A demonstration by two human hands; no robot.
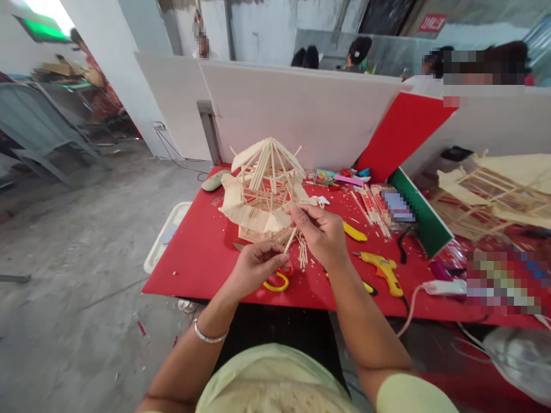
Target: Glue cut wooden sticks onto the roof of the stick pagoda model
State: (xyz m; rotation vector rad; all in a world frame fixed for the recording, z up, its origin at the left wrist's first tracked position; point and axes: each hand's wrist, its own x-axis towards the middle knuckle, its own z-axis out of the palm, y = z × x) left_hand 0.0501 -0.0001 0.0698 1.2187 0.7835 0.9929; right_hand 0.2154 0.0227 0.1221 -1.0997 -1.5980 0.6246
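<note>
A short, thin wooden stick (pixel 290 241) slants between my two hands over the red table. My left hand (pixel 257 265) pinches its lower end between thumb and fingers. Near the upper end, my right hand (pixel 322 230) is closed in a pinch, its fingertips partly hiding the stick. Just beyond them stands a pavilion model (pixel 267 192) built of pale wooden sticks, with a pointed, partly covered roof above a wide lower roof. Scissors (pixel 276 282) with yellow and red handles lie beneath my left hand. Several cut sticks (pixel 303 252) lie below my right hand.
On the red table (pixel 189 258), a yellow glue gun (pixel 383 269) and a yellow cutter (pixel 355 232) lie to the right. Farther back are bundled sticks (pixel 371 209), a phone (pixel 398 205) and a green board (pixel 424 215). White partition (pixel 293 115) stands behind; another stick model (pixel 486 189) sits right.
</note>
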